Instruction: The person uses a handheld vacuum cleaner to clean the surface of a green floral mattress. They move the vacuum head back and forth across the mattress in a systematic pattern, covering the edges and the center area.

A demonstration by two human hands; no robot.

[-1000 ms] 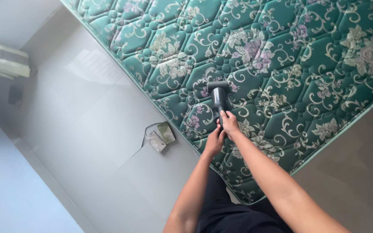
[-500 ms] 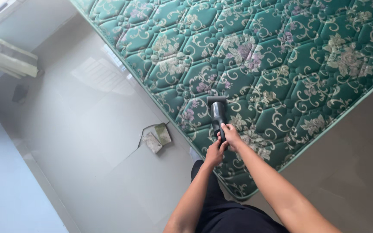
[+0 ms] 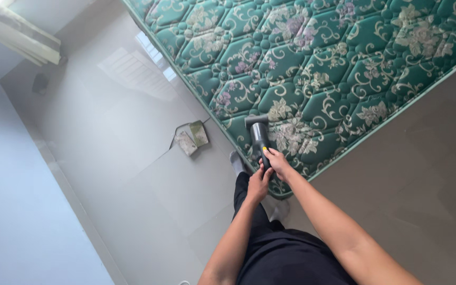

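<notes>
Both hands were wrapped together around the rear handle of a dark grey handheld vacuum (image 3: 259, 138): the right hand (image 3: 277, 162) closed over it from the 3 o'clock side, one fingertip with a yellow nail laid along the top, while the left hand (image 3: 259, 183) clasped it from below at 6 o'clock, so each grip was pinched shut on the tool. Its wide nozzle, at the 12 o'clock end, lay pressed on the green quilted mattress (image 3: 333, 63), close to the mattress's near corner, where pale floral scrolls and mauve blossoms patterned the cover. At 9 o'clock from the vacuum, two small flat packets (image 3: 192, 138), greenish and rectangular, lay side by side on the glossy grey floor (image 3: 133, 158) with a thin dark cord curling beside them; any printing on them was too small to make out. Towards 10 o'clock, near the wall, a small dark square object (image 3: 40, 83) was too blurred to identify. Black trousers (image 3: 286, 258) filled the bottom of the view, and a grey-socked foot (image 3: 236, 161) showed just left of the hands. Much of the mattress ran out of the frame at the top and right.
</notes>
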